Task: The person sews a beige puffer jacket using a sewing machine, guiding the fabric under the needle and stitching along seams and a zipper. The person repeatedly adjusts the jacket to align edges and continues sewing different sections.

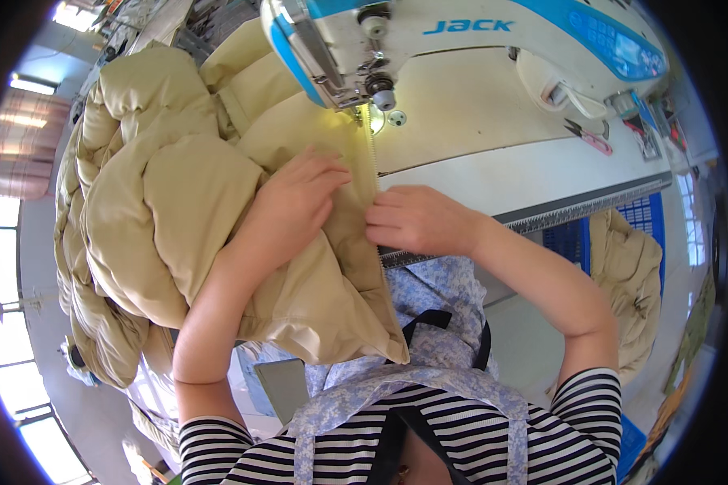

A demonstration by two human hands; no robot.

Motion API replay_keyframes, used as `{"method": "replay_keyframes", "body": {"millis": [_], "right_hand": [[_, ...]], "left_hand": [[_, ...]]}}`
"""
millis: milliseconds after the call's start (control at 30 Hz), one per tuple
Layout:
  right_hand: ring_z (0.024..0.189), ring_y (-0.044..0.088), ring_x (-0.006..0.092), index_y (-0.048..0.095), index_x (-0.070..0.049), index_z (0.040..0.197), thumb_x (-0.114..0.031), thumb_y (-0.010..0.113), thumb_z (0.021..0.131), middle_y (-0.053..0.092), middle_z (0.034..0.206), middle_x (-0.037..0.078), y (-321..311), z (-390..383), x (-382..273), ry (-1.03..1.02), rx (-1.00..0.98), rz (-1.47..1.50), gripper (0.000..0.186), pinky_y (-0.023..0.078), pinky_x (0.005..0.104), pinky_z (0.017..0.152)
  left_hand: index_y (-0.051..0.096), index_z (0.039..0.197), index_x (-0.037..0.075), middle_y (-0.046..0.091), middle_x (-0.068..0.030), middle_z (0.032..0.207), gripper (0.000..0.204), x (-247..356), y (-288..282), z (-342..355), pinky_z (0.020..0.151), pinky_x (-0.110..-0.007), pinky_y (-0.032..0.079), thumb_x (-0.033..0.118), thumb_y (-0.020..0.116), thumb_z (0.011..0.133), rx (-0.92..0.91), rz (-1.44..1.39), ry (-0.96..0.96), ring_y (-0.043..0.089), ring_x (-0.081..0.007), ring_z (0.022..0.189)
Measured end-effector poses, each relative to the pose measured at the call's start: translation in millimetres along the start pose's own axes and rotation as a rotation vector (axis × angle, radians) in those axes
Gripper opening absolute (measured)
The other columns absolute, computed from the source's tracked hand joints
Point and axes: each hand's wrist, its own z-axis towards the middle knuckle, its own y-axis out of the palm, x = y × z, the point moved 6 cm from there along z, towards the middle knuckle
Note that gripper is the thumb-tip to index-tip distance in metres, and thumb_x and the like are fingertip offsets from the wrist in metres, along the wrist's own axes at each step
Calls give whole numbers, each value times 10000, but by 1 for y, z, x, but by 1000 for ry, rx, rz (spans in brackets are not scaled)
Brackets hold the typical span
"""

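A beige quilted puffer garment (170,202) lies bunched over the left of the sewing table, its zipper tape (371,149) running under the lit presser foot (357,115) of a white-and-blue sewing machine (477,32). My left hand (299,194) rests on the fabric left of the zipper, fingers loosely bent and apart. My right hand (408,218) is closed on the zipper edge at the table's front, below the needle area; its fingertips are partly hidden.
Pink-handled scissors (597,141) lie on the table (477,183) at the right, above a ruler strip (574,202) along the front edge. Below right, a blue plastic basket (647,212) holds more beige garment (627,299). Windows and a curtain are at the far left.
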Motion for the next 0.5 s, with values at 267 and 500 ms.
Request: {"method": "replay_keyframes", "body": {"millis": [267,500], "right_hand": [[891,662,208,691,-77,975,-120,673,755,652,977,38,-10,-11,-9,106,5,5,225,548,322,705],[906,657,183,680,-77,955,-111,671,768,639,943,19,-14,-11,-8,181,4,-6,191,554,299,735]], "left_hand": [[630,1226,27,615,-96,1320,427,-27,32,-6,965,-401,522,-33,602,804,-67,146,58,604,-316,1191],[605,1315,59,584,-63,1344,526,-25,36,1,848,-387,540,1,587,793,-40,224,17,599,-265,1047]]}}
